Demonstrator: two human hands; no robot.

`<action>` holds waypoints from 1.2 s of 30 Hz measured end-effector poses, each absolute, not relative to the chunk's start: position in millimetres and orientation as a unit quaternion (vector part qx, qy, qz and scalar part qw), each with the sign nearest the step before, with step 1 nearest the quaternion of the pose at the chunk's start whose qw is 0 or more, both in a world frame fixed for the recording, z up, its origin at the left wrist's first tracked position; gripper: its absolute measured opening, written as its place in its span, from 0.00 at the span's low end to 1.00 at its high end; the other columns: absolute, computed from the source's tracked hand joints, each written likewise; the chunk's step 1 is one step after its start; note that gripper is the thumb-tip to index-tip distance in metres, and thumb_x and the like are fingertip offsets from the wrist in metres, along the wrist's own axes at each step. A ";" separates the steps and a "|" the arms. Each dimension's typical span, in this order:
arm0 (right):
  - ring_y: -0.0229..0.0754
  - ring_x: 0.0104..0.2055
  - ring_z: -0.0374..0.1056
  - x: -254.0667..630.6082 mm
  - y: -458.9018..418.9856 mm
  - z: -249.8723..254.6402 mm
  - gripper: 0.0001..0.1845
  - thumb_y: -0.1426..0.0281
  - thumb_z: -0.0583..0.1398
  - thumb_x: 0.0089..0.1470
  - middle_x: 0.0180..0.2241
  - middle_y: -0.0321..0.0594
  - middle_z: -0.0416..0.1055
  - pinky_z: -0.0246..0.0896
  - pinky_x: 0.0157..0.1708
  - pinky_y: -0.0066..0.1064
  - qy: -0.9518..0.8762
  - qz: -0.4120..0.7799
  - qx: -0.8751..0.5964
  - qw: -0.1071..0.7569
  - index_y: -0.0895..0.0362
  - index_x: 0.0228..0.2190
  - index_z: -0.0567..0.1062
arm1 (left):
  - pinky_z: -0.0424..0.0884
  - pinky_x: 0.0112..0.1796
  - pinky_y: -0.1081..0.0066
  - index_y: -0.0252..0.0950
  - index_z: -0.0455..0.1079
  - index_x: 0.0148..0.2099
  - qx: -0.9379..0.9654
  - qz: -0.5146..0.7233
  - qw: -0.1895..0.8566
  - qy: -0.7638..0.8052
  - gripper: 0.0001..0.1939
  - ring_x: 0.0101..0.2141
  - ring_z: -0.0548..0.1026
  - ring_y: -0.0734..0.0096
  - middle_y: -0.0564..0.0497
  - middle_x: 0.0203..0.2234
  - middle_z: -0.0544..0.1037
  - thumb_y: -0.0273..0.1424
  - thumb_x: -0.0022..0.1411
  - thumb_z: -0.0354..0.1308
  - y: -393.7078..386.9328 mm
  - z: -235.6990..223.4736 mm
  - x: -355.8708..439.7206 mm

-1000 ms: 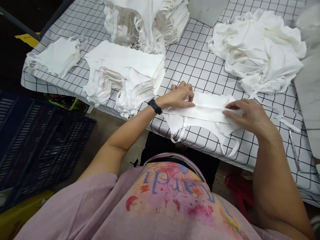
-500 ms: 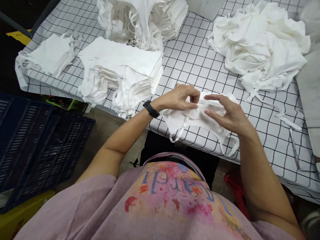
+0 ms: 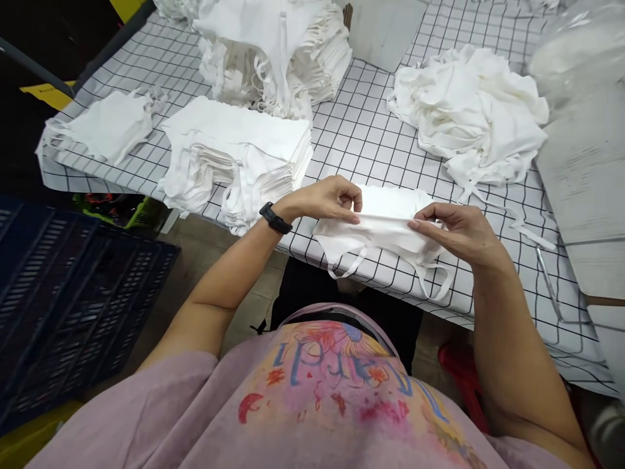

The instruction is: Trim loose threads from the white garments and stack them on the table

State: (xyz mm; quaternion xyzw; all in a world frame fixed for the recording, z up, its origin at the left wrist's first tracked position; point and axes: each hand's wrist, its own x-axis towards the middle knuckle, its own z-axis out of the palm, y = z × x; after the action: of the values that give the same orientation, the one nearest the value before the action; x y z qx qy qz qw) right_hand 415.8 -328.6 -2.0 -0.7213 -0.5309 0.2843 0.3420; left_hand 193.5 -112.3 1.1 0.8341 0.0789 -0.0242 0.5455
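Observation:
A folded white garment [image 3: 385, 221] with thin straps lies near the front edge of the checked table [image 3: 371, 124]. My left hand [image 3: 325, 198], with a black watch on its wrist, pinches the garment's left end. My right hand [image 3: 456, 231] pinches the fold at its right end. Two strap loops hang down over the table's front edge beneath my hands.
A neat stack of folded white garments [image 3: 244, 156] sits left of my hands, a taller pile [image 3: 278, 52] behind it, a small one [image 3: 105, 124] at far left. A loose heap [image 3: 469, 117] lies at the right. A dark blue crate [image 3: 63, 293] stands on the floor.
My right hand went from flat on the cloth to a pinch on the fold's right end. Both hands lifted the folded edge slightly. The view shifted a little.

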 end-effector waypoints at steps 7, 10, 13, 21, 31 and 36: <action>0.40 0.26 0.63 434.1 -354.8 7.5 0.22 0.45 0.67 0.52 0.24 0.37 0.71 0.57 0.28 0.35 -0.538 0.254 -0.747 0.296 0.52 0.28 0.80 | 0.61 0.32 0.70 0.33 0.76 0.32 0.867 -0.013 0.493 0.075 0.13 0.27 0.67 0.76 0.54 0.23 0.73 0.40 0.57 0.68 -103.8 10.5 176.5; 0.42 0.27 0.66 434.1 -362.9 4.1 0.24 0.43 0.64 0.55 0.24 0.36 0.72 0.59 0.29 0.35 -0.561 0.261 -0.755 0.218 0.51 0.33 0.80 | 0.62 0.35 0.69 0.35 0.75 0.31 0.902 -0.005 0.427 0.066 0.12 0.29 0.70 0.73 0.52 0.26 0.76 0.39 0.59 0.65 -105.4 8.9 171.7; 0.48 0.34 0.72 431.5 -367.5 -4.8 0.23 0.45 0.58 0.62 0.34 0.41 0.79 0.63 0.32 0.37 -0.587 0.239 -0.757 0.158 0.51 0.35 0.80 | 0.62 0.39 0.68 0.36 0.76 0.34 0.932 -0.020 0.356 0.064 0.13 0.35 0.72 0.69 0.50 0.32 0.77 0.41 0.62 0.62 -110.5 0.7 169.2; 0.50 0.36 0.75 428.7 -369.7 -12.7 0.20 0.53 0.55 0.64 0.43 0.44 0.81 0.64 0.34 0.40 -0.542 0.162 -0.817 0.111 0.53 0.39 0.79 | 0.58 0.49 0.63 0.36 0.75 0.51 0.962 -0.059 0.260 0.060 0.14 0.43 0.73 0.64 0.44 0.49 0.74 0.33 0.68 0.54 -119.5 -8.2 171.2; 0.53 0.31 0.72 417.1 -352.1 -18.4 0.22 0.50 0.58 0.62 0.38 0.45 0.82 0.51 0.27 0.37 -0.547 0.049 -0.835 -0.003 0.53 0.40 0.82 | 0.54 0.42 0.64 0.37 0.53 0.28 0.969 -0.070 0.233 0.039 0.11 0.26 0.62 0.73 0.58 0.22 0.63 0.21 0.56 0.53 -127.1 -1.4 171.9; 0.50 0.31 0.72 427.1 -350.9 -13.4 0.17 0.59 0.56 0.62 0.41 0.44 0.82 0.56 0.28 0.39 -0.531 0.061 -0.838 0.107 0.53 0.32 0.80 | 0.54 0.42 0.63 0.37 0.55 0.29 0.963 -0.066 0.260 0.019 0.10 0.28 0.63 0.70 0.56 0.24 0.64 0.22 0.57 0.53 -127.5 4.0 164.8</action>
State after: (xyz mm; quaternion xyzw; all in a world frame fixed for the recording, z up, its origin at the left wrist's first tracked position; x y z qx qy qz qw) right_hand 427.1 -350.9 -13.4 -0.8383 -0.5310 0.0613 0.1072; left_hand 164.8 -127.5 4.0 0.9632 0.0192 -0.0657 0.2601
